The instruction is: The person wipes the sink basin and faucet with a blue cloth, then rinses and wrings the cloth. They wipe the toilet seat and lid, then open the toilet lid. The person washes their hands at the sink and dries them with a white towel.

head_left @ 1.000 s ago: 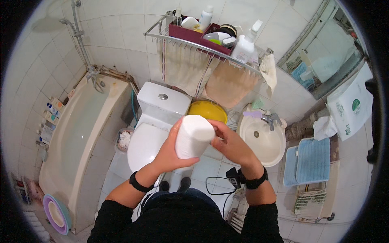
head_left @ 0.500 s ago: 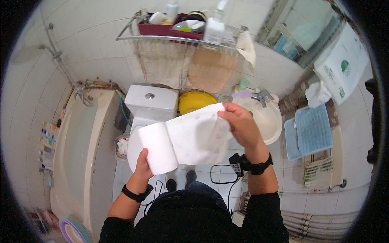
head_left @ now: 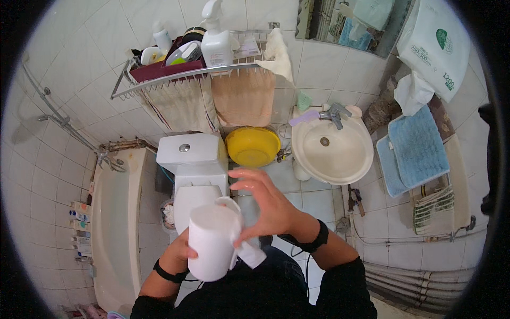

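Note:
A white paper roll [head_left: 209,245] stands nearly upright in front of my body, with a loose folded flap of paper [head_left: 249,254] sticking out at its right side. My left hand [head_left: 179,249] grips the roll from the left; most of its fingers are hidden behind it. To the right of the roll, my right hand [head_left: 271,207] is open, its fingers curved and spread wide. Its thumb is close by the loose flap; I cannot tell whether it touches. Each wrist wears a black strap. Just beyond the roll is the white toilet [head_left: 196,199], lid down.
A bathtub [head_left: 139,212] runs along the left, bottles beside it. A yellow basin [head_left: 253,147] sits right of the toilet tank, then a washbasin [head_left: 313,154]. Above hangs a wire rack [head_left: 175,74] with toiletries and towels. Blue mats [head_left: 417,151] and a tissue pack [head_left: 435,53] are at right.
The stretched sheet my right hand was pinching is no longer drawn out. My right hand has opened and moved left and down toward the roll. The roll is lower and more upright.

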Demonstrator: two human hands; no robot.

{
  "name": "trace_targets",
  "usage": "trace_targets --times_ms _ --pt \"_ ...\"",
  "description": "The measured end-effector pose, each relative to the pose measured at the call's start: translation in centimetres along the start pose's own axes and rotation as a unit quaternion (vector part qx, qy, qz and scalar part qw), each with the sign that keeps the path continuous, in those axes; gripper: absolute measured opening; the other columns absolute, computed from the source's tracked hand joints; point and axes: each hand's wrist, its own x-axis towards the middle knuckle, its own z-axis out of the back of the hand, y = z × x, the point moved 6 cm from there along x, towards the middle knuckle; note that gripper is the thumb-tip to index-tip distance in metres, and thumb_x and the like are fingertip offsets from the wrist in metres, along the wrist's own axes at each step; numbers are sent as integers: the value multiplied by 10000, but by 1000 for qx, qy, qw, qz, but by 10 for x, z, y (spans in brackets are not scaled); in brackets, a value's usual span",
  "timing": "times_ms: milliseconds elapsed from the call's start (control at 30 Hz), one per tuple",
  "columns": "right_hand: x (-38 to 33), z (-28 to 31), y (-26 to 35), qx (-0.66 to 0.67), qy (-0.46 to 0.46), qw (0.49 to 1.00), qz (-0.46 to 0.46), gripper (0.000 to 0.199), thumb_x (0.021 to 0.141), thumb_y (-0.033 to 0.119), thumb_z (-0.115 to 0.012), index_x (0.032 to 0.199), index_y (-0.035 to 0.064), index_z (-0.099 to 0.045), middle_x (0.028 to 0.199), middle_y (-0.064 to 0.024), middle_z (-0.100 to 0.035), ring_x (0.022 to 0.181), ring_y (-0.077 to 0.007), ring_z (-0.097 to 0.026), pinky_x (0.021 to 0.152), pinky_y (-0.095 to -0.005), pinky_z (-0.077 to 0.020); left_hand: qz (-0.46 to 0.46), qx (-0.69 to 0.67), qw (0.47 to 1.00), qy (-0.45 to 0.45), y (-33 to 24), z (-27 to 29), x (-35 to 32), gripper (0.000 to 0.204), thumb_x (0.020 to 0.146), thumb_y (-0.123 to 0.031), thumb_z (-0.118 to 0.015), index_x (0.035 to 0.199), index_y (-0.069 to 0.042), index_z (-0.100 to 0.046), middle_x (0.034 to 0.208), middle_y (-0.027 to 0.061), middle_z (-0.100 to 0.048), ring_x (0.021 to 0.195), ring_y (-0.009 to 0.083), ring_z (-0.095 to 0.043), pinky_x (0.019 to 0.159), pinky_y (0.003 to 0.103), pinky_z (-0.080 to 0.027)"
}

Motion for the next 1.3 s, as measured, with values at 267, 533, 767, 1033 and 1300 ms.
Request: trace_targets --times_ms 267,533,767,1033,1300 --pt "-35 -37 -36 289 417 845 -166 653 701 311 -684 1241 54 -423 1027 -187 -579 968 -284 -562 849 -355 -434 -27 113 988 -97 -32 -13 16 1101 432 -241 -799 1350 4 -242 1321 155 -385 1201 278 -402 1000 406 -311" --pt "-77 -41 -86 358 515 735 -256 299 780 190 -436 989 50 -599 902 -116 -604 797 -201 -558 710 -321 -444 2 184 962 -201 -22 17 71 841 582 -176 -745 1302 -26 -337 1181 96 -490 1084 208 -475 936 341 -367" --pt "-87 30 -129 404 179 824 -356 227 852 238 -580 923 23 -601 917 -44 -568 837 -135 -524 769 -262 -419 -409 472 748 -224 -150 -45 124 1028 547 -188 -787 1348 -34 -162 1285 165 -368 1163 265 -429 970 390 -346" --pt "-134 50 -158 99 26 954 -282 594 755 43 -597 1251 33 -270 1023 -95 -563 990 -185 -532 868 -304 -410 -569 674 398 -253 -266 -123 264 780 587 -248 -769 1225 -57 -364 1142 202 -442 968 325 -513 822 390 -460" --pt "-166 66 -176 176 -91 884 -424 566 689 -53 -545 1222 39 -378 1136 -176 -483 1026 -310 -489 956 -356 -356 -432 802 251 -328 -260 -85 305 704 562 -330 -798 1107 -41 -459 988 202 -525 884 362 -537 743 392 -466"
